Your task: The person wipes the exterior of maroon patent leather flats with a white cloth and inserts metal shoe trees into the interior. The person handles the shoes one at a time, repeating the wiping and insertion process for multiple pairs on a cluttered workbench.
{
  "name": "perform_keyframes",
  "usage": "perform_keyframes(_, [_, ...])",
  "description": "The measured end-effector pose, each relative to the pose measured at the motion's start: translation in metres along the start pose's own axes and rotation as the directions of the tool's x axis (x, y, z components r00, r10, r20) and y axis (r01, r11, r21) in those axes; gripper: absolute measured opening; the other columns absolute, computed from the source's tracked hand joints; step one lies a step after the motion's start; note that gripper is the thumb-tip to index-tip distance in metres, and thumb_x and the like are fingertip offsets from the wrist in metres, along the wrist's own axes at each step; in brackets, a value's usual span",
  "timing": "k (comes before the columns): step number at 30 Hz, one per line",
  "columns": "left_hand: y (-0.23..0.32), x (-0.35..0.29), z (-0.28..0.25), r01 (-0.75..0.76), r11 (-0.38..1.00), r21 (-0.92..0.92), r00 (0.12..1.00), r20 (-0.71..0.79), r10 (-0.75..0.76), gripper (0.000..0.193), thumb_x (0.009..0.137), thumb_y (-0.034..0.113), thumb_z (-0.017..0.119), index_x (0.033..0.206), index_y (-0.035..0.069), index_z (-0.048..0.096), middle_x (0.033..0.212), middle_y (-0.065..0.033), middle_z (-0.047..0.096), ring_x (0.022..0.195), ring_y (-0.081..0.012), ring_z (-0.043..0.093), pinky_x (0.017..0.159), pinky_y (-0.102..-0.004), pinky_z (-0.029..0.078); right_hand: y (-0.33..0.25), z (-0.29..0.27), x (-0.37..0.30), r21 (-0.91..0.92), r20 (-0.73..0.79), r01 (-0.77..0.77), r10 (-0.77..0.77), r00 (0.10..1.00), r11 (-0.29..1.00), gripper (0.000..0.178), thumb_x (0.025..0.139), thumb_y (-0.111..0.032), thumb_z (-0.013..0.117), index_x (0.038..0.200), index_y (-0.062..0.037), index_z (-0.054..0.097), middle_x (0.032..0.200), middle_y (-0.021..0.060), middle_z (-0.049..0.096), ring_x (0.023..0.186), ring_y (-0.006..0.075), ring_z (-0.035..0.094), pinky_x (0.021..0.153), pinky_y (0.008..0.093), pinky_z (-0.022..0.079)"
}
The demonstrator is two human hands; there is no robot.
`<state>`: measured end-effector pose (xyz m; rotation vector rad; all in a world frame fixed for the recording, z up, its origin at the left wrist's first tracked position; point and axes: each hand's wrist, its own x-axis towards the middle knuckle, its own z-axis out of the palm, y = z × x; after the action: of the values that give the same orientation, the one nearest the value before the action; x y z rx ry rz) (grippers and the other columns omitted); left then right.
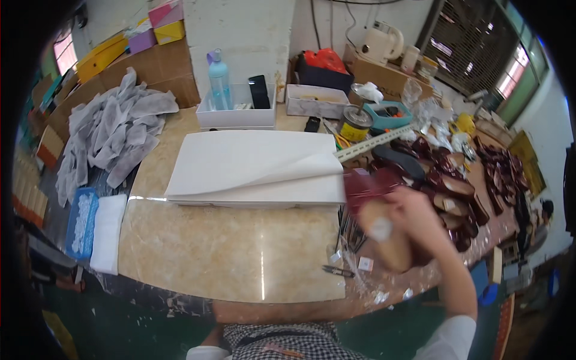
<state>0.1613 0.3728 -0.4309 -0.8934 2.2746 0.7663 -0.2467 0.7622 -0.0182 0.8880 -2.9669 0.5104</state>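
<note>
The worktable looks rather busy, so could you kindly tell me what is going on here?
A person's right hand is holding at least one dark red shoe, blurred, over the right part of the table. The left hand is not in view. In the middle lies a stack of white paper with its top sheet partly raised. More dark red shoes are piled to the right.

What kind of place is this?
Probably a shoe workshop or packing bench: dark red shoes are heaped on the right, the right hand holds another shoe, and white sheets lie stacked.
</note>
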Motion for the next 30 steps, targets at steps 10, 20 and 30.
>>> perform_keyframes(10, [-0.104, 0.073, 0.001, -0.357, 0.914, 0.193, 0.927, -0.051, 0.372, 0.042, 0.086, 0.032, 0.060, 0.113, -0.001, 0.062, 0.099, -0.0161, 0.068, 0.088, -0.0255, 0.066, 0.081, -0.0333, 0.050, -0.166, 0.228, 0.017, 0.604, 0.360, 0.029, -0.306, 0.882, 0.796, 0.051, 0.089, -0.032, 0.061, 0.130, -0.0022, 0.051, 0.100, 0.0169, 0.068, 0.080, 0.0247, 0.066, 0.075, 0.0341, 0.053])
perform_keyframes(20, [0.028, -0.076, -0.235, -0.108, 0.807, -0.580, 0.940, 0.203, 0.272, 0.038, 0.094, 0.024, 0.052, 0.117, -0.005, 0.060, 0.098, -0.0158, 0.059, 0.087, -0.0207, 0.058, 0.073, -0.0322, 0.046, 0.013, 0.114, -0.037, 0.516, 0.032, -0.198, 0.213, 0.977, 0.833, 0.035, 0.088, -0.024, 0.063, 0.117, -0.0030, 0.063, 0.103, 0.0116, 0.070, 0.091, 0.0179, 0.066, 0.083, 0.0308, 0.051])
perform_keyframes(30, [0.169, -0.038, -0.178, -0.523, 0.673, -0.524, 0.851, -0.280, 0.443, 0.037, 0.085, 0.014, 0.064, 0.116, -0.005, 0.058, 0.083, -0.0053, 0.064, 0.072, -0.0110, 0.058, 0.066, -0.0263, 0.049, 0.261, 0.019, 0.003, -0.454, -0.488, -0.667, 0.462, 0.741, 0.590, 0.037, 0.081, -0.009, 0.054, 0.117, -0.0126, 0.062, 0.096, 0.0166, 0.067, 0.092, 0.0356, 0.063, 0.081, 0.0465, 0.050])
